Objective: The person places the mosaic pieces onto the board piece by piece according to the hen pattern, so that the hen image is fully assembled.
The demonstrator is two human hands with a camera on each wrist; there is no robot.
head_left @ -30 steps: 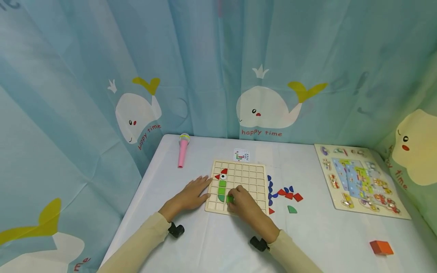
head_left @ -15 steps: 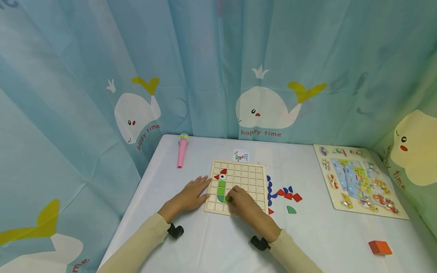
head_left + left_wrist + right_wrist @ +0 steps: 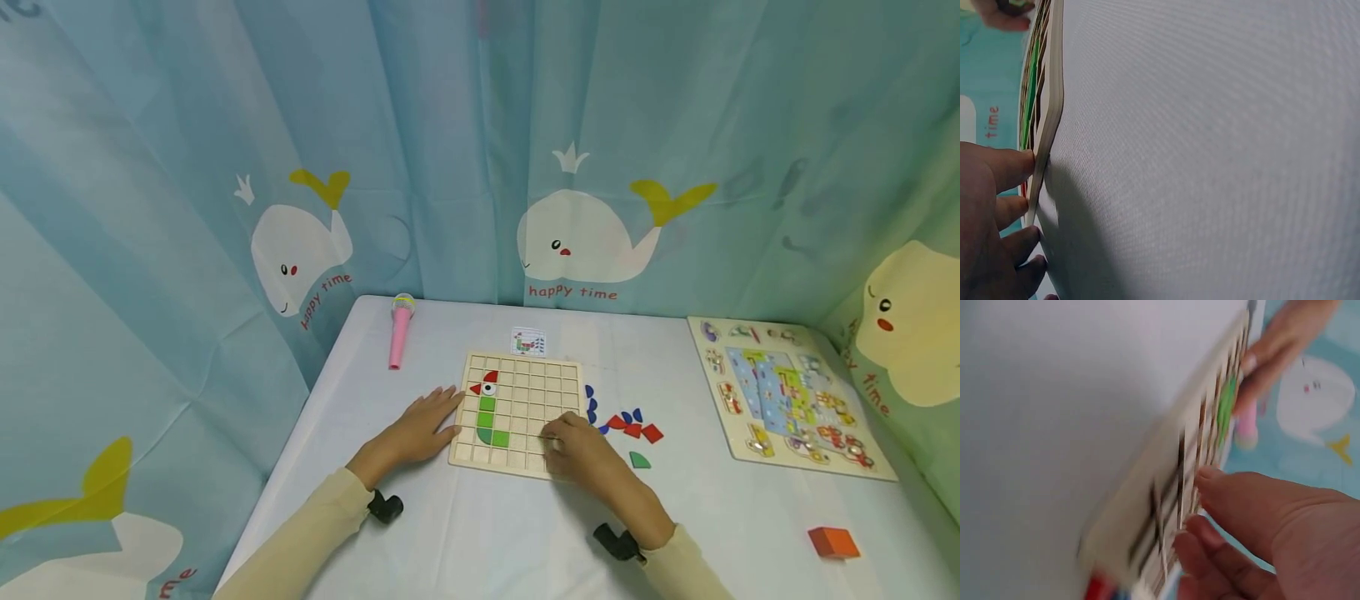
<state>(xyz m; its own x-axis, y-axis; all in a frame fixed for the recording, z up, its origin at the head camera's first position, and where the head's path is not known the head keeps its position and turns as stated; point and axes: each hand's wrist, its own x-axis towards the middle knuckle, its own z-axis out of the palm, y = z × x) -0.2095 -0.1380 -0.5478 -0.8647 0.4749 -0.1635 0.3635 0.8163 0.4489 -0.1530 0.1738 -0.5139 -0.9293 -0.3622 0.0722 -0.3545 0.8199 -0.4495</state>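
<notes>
A wooden grid board (image 3: 536,387) lies on the white table. In its left columns sit a red quarter-round tile (image 3: 491,377), a red triangle, a round eye tile (image 3: 489,389), several green squares (image 3: 501,439) and a darker green quarter-round (image 3: 485,435). My left hand (image 3: 420,427) rests with spread fingers against the board's left edge; the left wrist view shows its fingertips (image 3: 1022,161) touching that edge. Over the lower right of the board is my right hand (image 3: 588,450), fingers loosely bent. In the right wrist view its thumb (image 3: 1235,497) and fingers stand apart, with nothing visible between them.
Right of the board lie blue half-round tiles (image 3: 590,404), red squares (image 3: 653,433) and a green quarter-round (image 3: 639,460). Behind it is a small picture card (image 3: 528,342). A pink microphone (image 3: 401,337), a puzzle board (image 3: 731,408) and an orange block (image 3: 834,542) stand farther out.
My right hand has let go of a green square, which now lies in the grid beside the darker green quarter-round, and has moved right across the board. The left hand stays in place.
</notes>
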